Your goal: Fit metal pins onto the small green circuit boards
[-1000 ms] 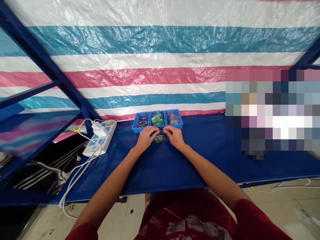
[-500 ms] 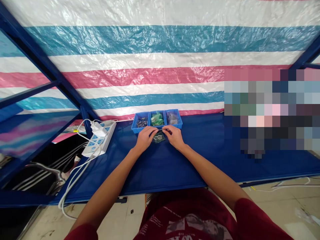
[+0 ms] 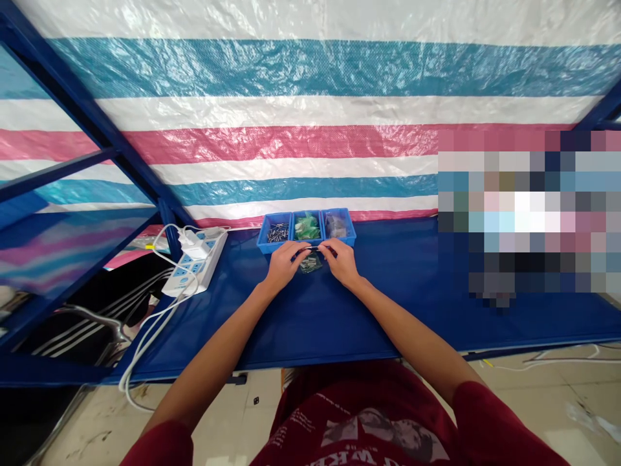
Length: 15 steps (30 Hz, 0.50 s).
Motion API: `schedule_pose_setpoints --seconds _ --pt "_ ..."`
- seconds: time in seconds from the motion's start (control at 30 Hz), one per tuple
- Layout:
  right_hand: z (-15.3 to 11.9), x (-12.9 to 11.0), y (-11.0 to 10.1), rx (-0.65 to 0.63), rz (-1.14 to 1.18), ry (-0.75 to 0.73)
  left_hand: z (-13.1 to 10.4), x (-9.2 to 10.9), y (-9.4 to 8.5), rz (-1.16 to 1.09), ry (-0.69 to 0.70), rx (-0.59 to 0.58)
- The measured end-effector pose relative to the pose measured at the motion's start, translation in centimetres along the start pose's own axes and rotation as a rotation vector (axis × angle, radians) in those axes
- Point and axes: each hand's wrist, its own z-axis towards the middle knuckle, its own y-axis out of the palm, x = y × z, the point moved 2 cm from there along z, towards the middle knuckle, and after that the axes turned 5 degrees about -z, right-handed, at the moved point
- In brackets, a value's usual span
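Note:
Both hands meet at the middle of the blue table (image 3: 310,323), fingers pinched. My left hand (image 3: 284,264) and my right hand (image 3: 342,263) grip opposite ends of the top edge of a small clear plastic bag (image 3: 311,262). Metal pieces show inside it, too small to name. Just behind the hands stand three blue bins in a row. Loose metal screw-like parts fill the left bin (image 3: 275,234), and a green plastic bag (image 3: 307,226) lies in the middle one. The right bin holds a clear bag (image 3: 336,226) whose contents I cannot make out.
At the left, a white power strip (image 3: 196,265) with a plugged-in adapter (image 3: 193,244) trails white cables (image 3: 138,359) over the table edge. Blue frame posts (image 3: 104,129) rise beside a striped sheet (image 3: 310,139). A pixelated patch hides the right side.
The view has tipped slightly, so the bins and table sit a little higher. My hands stay at the bag's top edge, with fingertips slightly closer together.

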Motion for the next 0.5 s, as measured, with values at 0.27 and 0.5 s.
schedule_pose_setpoints --seconds 0.27,0.5 --pt "-0.25 0.06 0.22 -0.013 0.052 0.043 0.12 0.39 0.02 -0.010 0.011 0.026" --pt "-0.32 -0.09 0.30 0.032 0.120 0.068 0.12 0.59 -0.02 0.001 0.027 0.034"
